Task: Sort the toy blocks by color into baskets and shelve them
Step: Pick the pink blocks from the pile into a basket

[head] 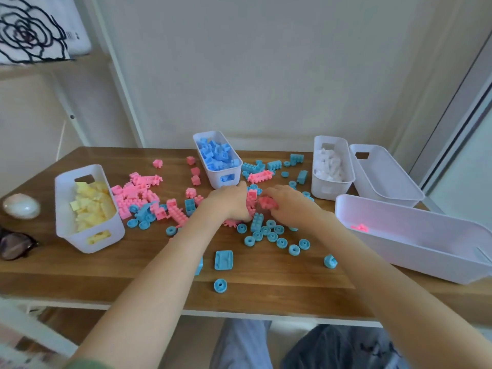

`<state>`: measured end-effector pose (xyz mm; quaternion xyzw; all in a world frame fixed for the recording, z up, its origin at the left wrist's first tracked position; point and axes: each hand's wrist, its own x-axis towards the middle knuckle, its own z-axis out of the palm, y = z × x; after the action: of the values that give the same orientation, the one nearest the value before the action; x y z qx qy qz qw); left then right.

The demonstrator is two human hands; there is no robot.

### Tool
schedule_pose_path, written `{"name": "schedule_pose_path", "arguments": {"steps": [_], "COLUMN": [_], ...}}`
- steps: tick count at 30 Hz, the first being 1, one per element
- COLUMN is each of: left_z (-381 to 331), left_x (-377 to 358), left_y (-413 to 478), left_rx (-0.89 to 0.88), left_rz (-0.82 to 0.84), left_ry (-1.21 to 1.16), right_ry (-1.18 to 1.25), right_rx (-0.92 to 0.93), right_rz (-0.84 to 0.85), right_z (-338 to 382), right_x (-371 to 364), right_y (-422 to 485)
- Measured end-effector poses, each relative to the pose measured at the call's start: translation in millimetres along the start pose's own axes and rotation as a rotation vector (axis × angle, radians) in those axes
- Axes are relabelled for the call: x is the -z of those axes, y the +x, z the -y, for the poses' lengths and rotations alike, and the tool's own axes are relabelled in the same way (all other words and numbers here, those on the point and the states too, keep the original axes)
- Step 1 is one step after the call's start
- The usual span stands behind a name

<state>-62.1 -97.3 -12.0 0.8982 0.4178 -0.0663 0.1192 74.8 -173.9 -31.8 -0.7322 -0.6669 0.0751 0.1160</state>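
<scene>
Pink blocks (138, 194) lie scattered mid-table, mixed with blue blocks (269, 233). Left hand (230, 202) cups down over pink pieces; right hand (288, 202) curls around a pink block (267, 202). Nearest right, the long basket (415, 258) holds one pink piece. Far centre blue basket (217, 179), left yellow basket (87, 238), far right white-block basket (331, 187). No readable writing anywhere.
</scene>
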Motion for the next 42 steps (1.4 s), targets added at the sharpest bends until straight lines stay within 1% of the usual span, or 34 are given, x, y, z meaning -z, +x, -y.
{"name": "schedule_pose_path", "arguments": {"steps": [3, 5, 9, 11, 15, 18, 21, 23, 25, 28, 31, 33, 36, 37, 39, 42], "left_z": [1, -1, -8, -9, -9, -10, -16, -28, -48, -89, -126, -149, -173, -179, -183, -185], "left_x": [0, -1, -1, 1, 1, 1, 3, 8, 14, 17, 14, 10, -3, -9, -18, -21], "left_y": [-2, -3, -2, -2, -4, -9, -13, -12, -13, -17, -20, -21, -20, -19, -15, -15], "left_rx": [0.011, 0.010, 0.046, 0.061, 0.072, 0.074, 0.061, 0.025, -0.039, -0.211, -0.385, -0.467, -0.539, -0.546, -0.528, -0.498], "left_rz": [-0.034, -0.051, 0.048, 0.068, 0.034, -0.023, -0.111, -0.220, -0.333, -0.406, -0.466, -0.438, -0.281, -0.223, -0.139, -0.129], "left_ry": [0.028, 0.011, -0.048, -0.074, -0.084, -0.123, -0.184, -0.265, -0.363, -0.429, -0.434, -0.455, -0.400, -0.366, -0.314, -0.314], "right_ry": [0.036, 0.048, 0.059, 0.066, 0.087, 0.110, 0.146, 0.195, 0.232, 0.232, 0.269, 0.266, 0.214, 0.197, 0.178, 0.127], "right_rx": [0.011, 0.018, -0.008, -0.019, -0.018, -0.015, 0.008, -0.001, -0.094, -0.244, -0.357, -0.401, -0.441, -0.450, -0.449, -0.441], "right_rz": [-0.058, -0.060, -0.037, -0.041, -0.076, -0.109, -0.204, -0.294, -0.334, -0.358, -0.312, -0.224, -0.054, -0.030, -0.059, -0.155], "right_z": [0, -2, -6, -7, -6, -5, -8, -16, -27, -54, -84, -104, -119, -123, -128, -127], "right_x": [6, 8, 8, 10, 14, 20, 28, 36, 49, 68, 80, 83, 85, 85, 84, 81], "right_y": [-7, -14, -24, -26, -30, -34, -41, -52, -70, -108, -142, -159, -174, -179, -183, -183]}}
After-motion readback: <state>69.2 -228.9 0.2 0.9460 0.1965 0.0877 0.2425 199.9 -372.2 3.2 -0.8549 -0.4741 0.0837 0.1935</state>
